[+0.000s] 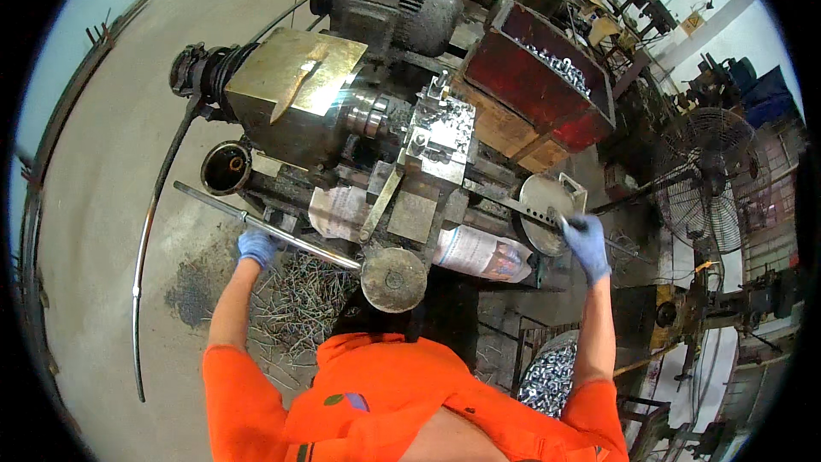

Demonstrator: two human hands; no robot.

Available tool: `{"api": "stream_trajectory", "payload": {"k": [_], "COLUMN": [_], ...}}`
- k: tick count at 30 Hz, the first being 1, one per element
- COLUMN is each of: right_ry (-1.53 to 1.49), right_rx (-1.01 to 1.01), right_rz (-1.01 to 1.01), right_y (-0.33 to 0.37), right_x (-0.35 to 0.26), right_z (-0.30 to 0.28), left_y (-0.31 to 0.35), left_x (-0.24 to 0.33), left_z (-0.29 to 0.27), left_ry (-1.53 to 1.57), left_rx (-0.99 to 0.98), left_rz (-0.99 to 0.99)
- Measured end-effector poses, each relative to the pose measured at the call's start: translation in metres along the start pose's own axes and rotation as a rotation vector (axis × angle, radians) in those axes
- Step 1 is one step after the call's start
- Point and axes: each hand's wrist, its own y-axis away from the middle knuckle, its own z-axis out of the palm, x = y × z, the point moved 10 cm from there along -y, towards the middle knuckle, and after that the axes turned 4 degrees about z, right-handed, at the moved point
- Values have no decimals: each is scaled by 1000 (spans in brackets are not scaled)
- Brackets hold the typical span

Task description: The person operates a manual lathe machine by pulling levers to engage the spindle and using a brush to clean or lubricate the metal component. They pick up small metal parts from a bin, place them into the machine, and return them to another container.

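My right hand (587, 248), in a blue glove, is wrapped round the end of a flat lever with a row of holes (513, 204). This lever runs left to the machine's tool slide (438, 141). My left hand (257, 247), gloved too, is closed beside a long metal rod (295, 241) that slants across the machine's front; its fingertips are partly hidden, and what they hold cannot be made out. Facing the slide is the lathe's round chuck (368, 115), on a headstock with a brass-coloured cover (256, 68). A round metal disc (393, 279) sits at the rod's right end.
A red bin (540, 77) of small metal parts stands behind the slide. More shiny parts fill a container (550, 381) by my right forearm. Metal scraps (299, 304) litter the floor at left. A fan (710, 175) stands at right, a motor (395, 13) at the back.
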Motion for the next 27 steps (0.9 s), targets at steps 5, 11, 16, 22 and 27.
{"api": "stream_trajectory", "payload": {"k": [5,11,16,22,27], "right_ry": [-49,220,159,-93,339], "right_rx": [-260,-225,-120,-416,-285], "right_rz": [-232,-386,-288,-219,-266], "right_y": [-75,-134,-131,-120,-127], "right_x": [-184,-270,-287,-276,-276], "right_z": [58,137,117,154,149], "left_y": [48,121,201,220,210], "left_x": [4,-90,-176,-208,-182], "left_z": [-70,-168,-240,-249,-225], "left_ry": [200,749,515,246,-15], "left_rx": [3,209,727,702,651], "left_rz": [-39,-290,-209,-478,-556]}}
